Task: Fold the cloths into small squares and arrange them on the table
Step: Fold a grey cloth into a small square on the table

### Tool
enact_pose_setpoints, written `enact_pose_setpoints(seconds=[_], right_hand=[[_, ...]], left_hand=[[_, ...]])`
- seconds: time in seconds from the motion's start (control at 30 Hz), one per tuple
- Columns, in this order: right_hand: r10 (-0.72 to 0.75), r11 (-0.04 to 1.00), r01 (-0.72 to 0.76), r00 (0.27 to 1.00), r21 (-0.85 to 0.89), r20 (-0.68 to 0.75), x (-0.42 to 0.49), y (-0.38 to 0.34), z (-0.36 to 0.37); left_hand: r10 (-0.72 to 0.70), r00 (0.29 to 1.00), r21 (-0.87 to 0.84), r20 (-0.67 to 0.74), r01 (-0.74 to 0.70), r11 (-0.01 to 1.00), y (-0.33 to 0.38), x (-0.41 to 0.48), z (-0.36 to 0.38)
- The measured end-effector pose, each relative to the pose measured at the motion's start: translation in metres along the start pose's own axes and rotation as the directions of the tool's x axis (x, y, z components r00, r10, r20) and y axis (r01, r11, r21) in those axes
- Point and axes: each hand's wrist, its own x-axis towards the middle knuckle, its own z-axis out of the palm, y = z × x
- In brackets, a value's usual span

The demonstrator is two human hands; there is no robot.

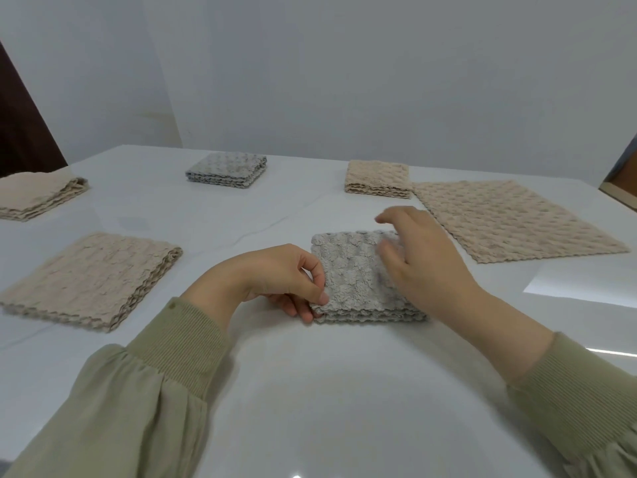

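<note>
A grey textured cloth (355,281), folded into a small square, lies on the white table (310,391) in front of me. My left hand (282,281) pinches its left near corner between thumb and fingers. My right hand (424,260) hovers over the cloth's right side, fingers spread and blurred, covering that edge. Another folded grey square (227,171) sits at the back centre. A folded beige square (377,181) sits at the back right.
An unfolded beige cloth (517,219) lies flat at the right. A half-folded beige cloth (93,277) lies at the left. Another folded beige stack (38,194) sits at the far left edge. A white wall stands behind the table.
</note>
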Motion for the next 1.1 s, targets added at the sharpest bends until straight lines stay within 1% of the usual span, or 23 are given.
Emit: enact_pose_setpoints(seconds=[0.07, 0.13, 0.17, 0.2, 0.23, 0.27, 0.3, 0.33, 0.4, 0.47, 0.6, 0.67, 0.83, 0.97, 1.1], right_hand=[[0.013, 0.998, 0.0, 0.984, -0.068, 0.179, 0.012, -0.003, 0.015], [0.1, 0.98, -0.029, 0.927, -0.197, 0.361, 0.014, 0.0, 0.033], [0.133, 0.969, -0.032, 0.903, -0.243, 0.409, 0.013, 0.002, 0.04], [0.149, 0.964, -0.035, 0.892, -0.263, 0.427, 0.011, 0.005, 0.045], [0.152, 0.964, -0.038, 0.892, -0.264, 0.426, 0.01, 0.006, 0.047], [0.15, 0.965, -0.042, 0.896, -0.257, 0.417, 0.009, 0.007, 0.048], [0.145, 0.967, -0.043, 0.902, -0.25, 0.406, 0.009, 0.006, 0.047], [0.14, 0.969, -0.042, 0.906, -0.244, 0.399, 0.008, 0.006, 0.046], [0.135, 0.969, -0.038, 0.909, -0.244, 0.395, 0.008, 0.005, 0.046], [0.135, 0.969, -0.04, 0.911, -0.244, 0.389, 0.007, 0.004, 0.046], [0.13, 0.974, -0.043, 0.911, -0.223, 0.39, 0.008, 0.004, 0.045], [0.128, 0.975, -0.044, 0.911, -0.217, 0.392, 0.008, 0.004, 0.046], [0.118, 0.977, -0.038, 0.916, -0.209, 0.383, 0.008, 0.003, 0.045], [0.109, 0.978, -0.031, 0.918, -0.205, 0.38, 0.007, 0.004, 0.044], [0.11, 0.978, -0.032, 0.918, -0.204, 0.382, 0.006, 0.004, 0.045]], left_hand=[[-0.003, 1.0, -0.003, 0.005, 0.003, 1.0, -0.001, 0.001, 0.0], [-0.007, 0.999, -0.035, 0.037, 0.008, 0.999, -0.001, 0.001, -0.002], [-0.008, 0.999, -0.059, 0.054, 0.011, 0.998, -0.002, 0.001, -0.003], [-0.009, 0.998, -0.09, 0.056, 0.014, 0.996, -0.003, 0.001, -0.004], [-0.009, 0.999, -0.127, 0.031, 0.013, 0.992, -0.004, 0.001, -0.004], [-0.008, 0.999, -0.174, -0.033, 0.002, 0.985, -0.005, 0.003, -0.004], [-0.005, 0.991, -0.23, -0.134, -0.026, 0.973, -0.006, 0.007, -0.003], [-0.004, 0.967, -0.289, -0.255, -0.072, 0.955, -0.008, 0.011, -0.002], [-0.022, 0.887, -0.381, -0.461, -0.175, 0.908, -0.01, 0.021, -0.001], [-0.055, 0.827, -0.421, -0.559, -0.226, 0.879, -0.008, 0.031, 0.0], [-0.166, 0.757, -0.455, -0.632, -0.188, 0.87, -0.002, 0.043, 0.004], [-0.191, 0.733, -0.452, -0.652, -0.174, 0.875, 0.0, 0.047, 0.006], [-0.202, 0.66, -0.47, -0.723, -0.257, 0.845, 0.0, 0.054, 0.012], [-0.179, 0.663, -0.418, -0.727, -0.221, 0.881, 0.003, 0.057, 0.014], [-0.158, 0.644, -0.362, -0.748, -0.198, 0.911, 0.002, 0.062, 0.018]])
